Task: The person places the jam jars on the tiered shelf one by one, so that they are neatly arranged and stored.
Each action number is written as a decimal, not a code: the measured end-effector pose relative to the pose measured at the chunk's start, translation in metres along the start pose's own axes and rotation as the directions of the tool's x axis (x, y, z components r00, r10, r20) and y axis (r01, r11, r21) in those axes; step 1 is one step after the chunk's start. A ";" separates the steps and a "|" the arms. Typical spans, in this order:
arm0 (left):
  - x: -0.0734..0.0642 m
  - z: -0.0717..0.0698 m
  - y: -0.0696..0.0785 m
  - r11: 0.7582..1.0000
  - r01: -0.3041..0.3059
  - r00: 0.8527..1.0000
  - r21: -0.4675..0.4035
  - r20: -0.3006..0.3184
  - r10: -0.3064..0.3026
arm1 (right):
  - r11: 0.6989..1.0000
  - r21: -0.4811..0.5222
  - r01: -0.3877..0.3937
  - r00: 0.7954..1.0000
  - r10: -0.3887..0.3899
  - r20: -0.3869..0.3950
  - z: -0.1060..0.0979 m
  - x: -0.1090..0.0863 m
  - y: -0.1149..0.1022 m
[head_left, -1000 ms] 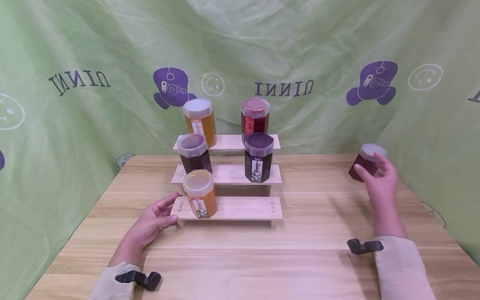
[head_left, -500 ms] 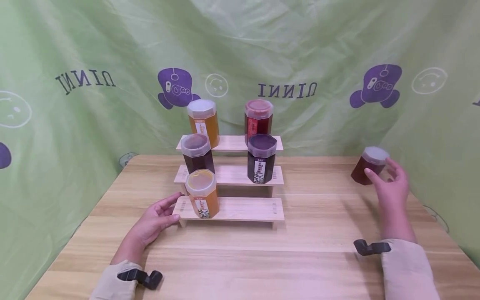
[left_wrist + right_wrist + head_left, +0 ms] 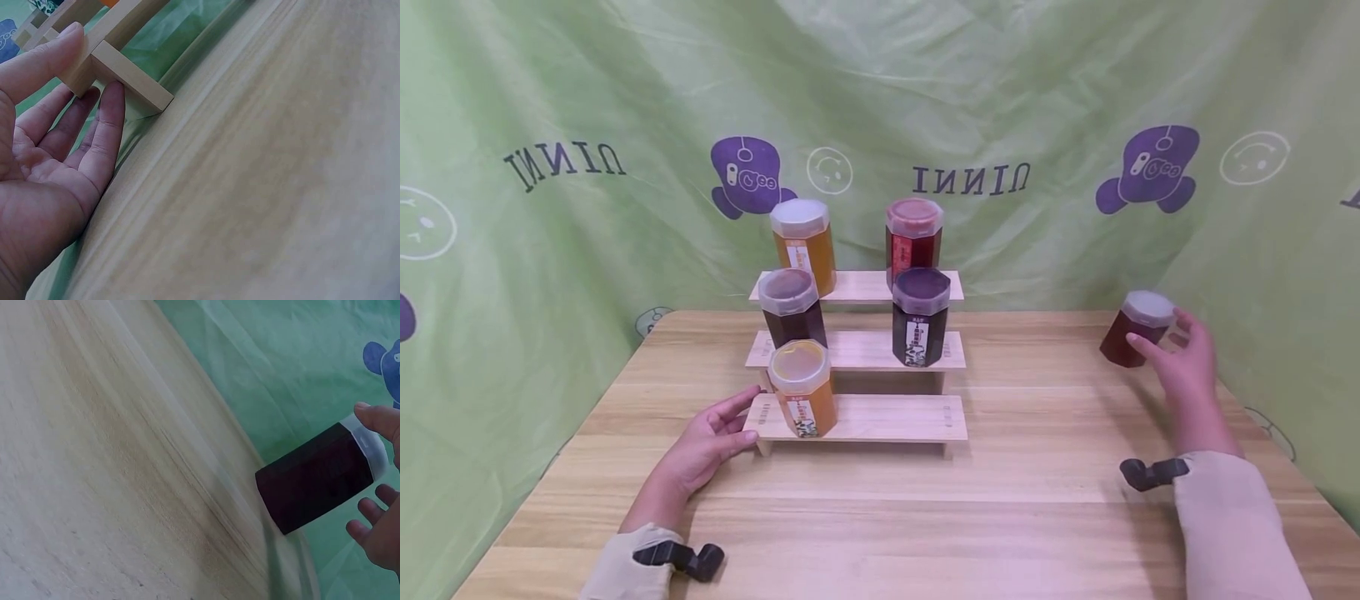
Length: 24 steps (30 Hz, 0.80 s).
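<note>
A three-step wooden display stand stands mid-table. My left hand pinches the left end of its lowest step; in the left wrist view the thumb lies against the plank's end, with fingertips at its underside and leg. To the right, a dark red jam jar with a whitish lid stands upright on the table. Beside it is my right hand, fingers loosely spread around its near right side. In the right wrist view the thumb overlaps the lid's edge, while several fingers are apart from the jar.
On the stand are an amber jar and a red jar on top, two dark jars, left and right, in the middle, and an orange jar at the bottom left. A green printed cloth hangs around the table.
My right hand has shifted to the right, its fingers coming away from the dark red jar's lid. The jar stays in place. My left hand has kept its place on the stand.
</note>
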<state>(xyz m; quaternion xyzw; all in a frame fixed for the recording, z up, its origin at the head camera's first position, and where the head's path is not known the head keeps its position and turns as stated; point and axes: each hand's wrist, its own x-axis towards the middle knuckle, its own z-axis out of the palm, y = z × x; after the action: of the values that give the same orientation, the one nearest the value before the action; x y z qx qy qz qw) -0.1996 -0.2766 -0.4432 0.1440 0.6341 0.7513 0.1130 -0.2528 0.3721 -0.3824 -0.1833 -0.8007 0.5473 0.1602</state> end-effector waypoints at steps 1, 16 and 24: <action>0.000 0.000 0.000 1.000 0.002 1.000 0.000 -0.001 -0.002 | 1.000 -0.005 0.003 1.000 -0.003 0.002 0.000 0.001 0.001; -0.001 0.001 0.001 1.000 0.009 1.000 -0.005 -0.003 -0.009 | 0.992 -0.082 0.091 0.991 -0.083 0.104 -0.001 0.025 -0.002; -0.001 0.001 0.002 1.000 0.012 1.000 0.007 -0.009 -0.012 | 0.989 -0.103 0.105 0.990 -0.093 0.109 -0.001 0.032 0.002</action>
<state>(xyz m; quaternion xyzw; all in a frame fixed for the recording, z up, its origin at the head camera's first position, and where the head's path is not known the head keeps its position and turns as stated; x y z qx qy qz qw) -0.1984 -0.2759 -0.4414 0.1372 0.6380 0.7491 0.1142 -0.2805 0.3889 -0.3816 -0.1229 -0.8446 0.5033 0.1349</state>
